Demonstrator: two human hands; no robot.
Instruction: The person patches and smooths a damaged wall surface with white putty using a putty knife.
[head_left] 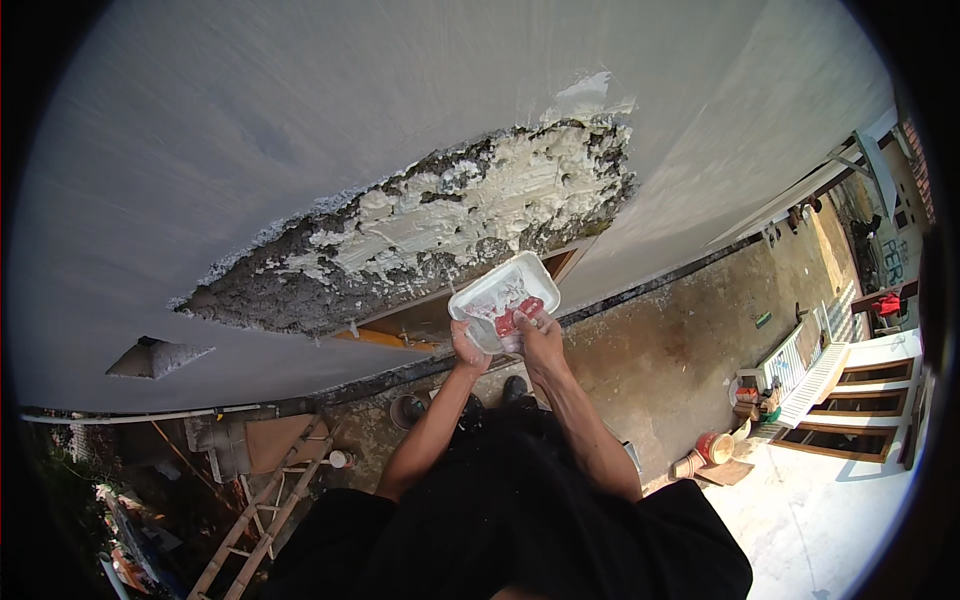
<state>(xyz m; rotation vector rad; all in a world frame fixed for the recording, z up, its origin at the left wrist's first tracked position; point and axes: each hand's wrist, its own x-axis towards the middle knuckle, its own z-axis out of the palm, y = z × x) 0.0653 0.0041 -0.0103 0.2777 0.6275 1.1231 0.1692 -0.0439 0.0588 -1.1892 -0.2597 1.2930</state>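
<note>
Under the damaged wall, my left hand point(469, 347) grips the near left edge of a shallow white tray point(533, 272). Some white paste is smeared inside it. My right hand point(541, 343) is closed on a flat red putty scraper point(514, 314), which sits low in the tray. White residue coats parts of my fingers and the scraper. Just beyond the tray is a long broken patch point(430, 215) of rough grey wall, thickly daubed with white filler over its middle and right part. A thin white smear point(584, 95) lies on the smooth wall above its right end.
A smaller hole point(158, 358) is in the wall at left. At lower left leans a wooden ladder point(262, 540). A bucket point(407, 411) stands by my feet. To the right, a red-and-white bucket point(715, 447), wooden window frames point(838, 441) and a white slatted panel point(812, 386) are on the ground.
</note>
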